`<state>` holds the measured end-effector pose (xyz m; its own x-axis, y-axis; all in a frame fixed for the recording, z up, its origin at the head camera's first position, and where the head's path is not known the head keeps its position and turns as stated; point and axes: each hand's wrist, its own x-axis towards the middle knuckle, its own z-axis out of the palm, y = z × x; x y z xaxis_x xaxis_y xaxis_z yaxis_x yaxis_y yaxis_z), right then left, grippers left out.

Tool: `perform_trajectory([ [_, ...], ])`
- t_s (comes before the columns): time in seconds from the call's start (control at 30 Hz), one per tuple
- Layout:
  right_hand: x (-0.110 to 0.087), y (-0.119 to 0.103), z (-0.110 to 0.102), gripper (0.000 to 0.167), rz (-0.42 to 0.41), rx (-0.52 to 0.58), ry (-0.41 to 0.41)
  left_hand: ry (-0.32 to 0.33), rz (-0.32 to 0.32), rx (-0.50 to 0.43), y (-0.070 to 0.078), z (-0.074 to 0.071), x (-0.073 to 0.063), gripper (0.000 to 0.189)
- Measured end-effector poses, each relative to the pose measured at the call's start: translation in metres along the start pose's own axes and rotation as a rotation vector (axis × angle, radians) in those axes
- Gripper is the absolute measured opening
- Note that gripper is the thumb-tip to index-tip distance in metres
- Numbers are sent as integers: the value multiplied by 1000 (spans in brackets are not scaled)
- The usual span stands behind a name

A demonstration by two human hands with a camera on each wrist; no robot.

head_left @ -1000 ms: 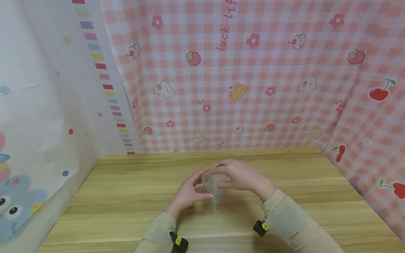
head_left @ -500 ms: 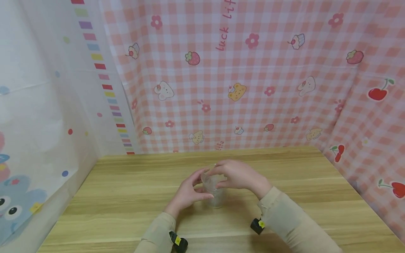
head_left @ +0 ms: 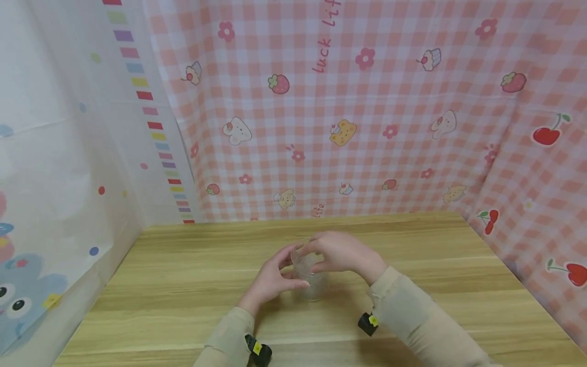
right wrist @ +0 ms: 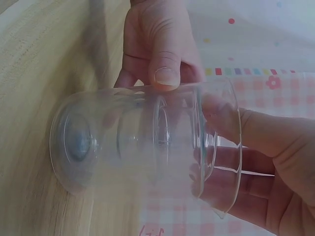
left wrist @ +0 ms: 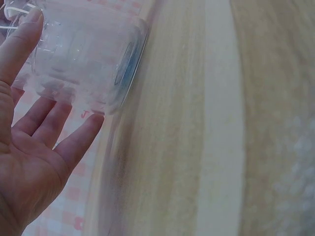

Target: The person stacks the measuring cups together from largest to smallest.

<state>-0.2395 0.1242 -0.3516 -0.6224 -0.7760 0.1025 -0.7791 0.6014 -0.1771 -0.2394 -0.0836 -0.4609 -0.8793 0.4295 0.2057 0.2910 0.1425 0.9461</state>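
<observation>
A clear glass beaker (head_left: pixel 314 294) stands upright on the table, its pouring lip visible in the right wrist view. Nested inside it is a smaller clear glass vessel (right wrist: pixel 140 129), seemingly another beaker. My left hand (head_left: pixel 271 279) holds the outer beaker from the left, thumb on the near side and fingers round the far side; the left wrist view shows the beaker (left wrist: pixel 83 49) beside the fingers. From above right, my right hand (head_left: pixel 345 256) reaches into the mouth, thumb and fingers at the inner vessel's rim. Glare and overlapping glass partly hide the fingertips' contact.
The wood-grain table (head_left: pixel 192 265) extends on both sides of the hands. Behind it hangs a pink checked cloth (head_left: pixel 312 168), with a white patterned cloth (head_left: pixel 69 153) at the left. Small black cameras sit at both wrists.
My right wrist and forearm have shifted slightly left, while the right fingers stay at the beaker's mouth. The left hand and the outer beaker keep their place.
</observation>
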Motion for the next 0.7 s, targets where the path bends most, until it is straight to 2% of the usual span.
perform_trajectory([
  [0.23,3,-1,0,35,25,-11,-27,2,-2,9,1,0,0,83],
  [0.7,8,1,2,31,-5,-6,-53,4,-4,2,0,0,0,83],
])
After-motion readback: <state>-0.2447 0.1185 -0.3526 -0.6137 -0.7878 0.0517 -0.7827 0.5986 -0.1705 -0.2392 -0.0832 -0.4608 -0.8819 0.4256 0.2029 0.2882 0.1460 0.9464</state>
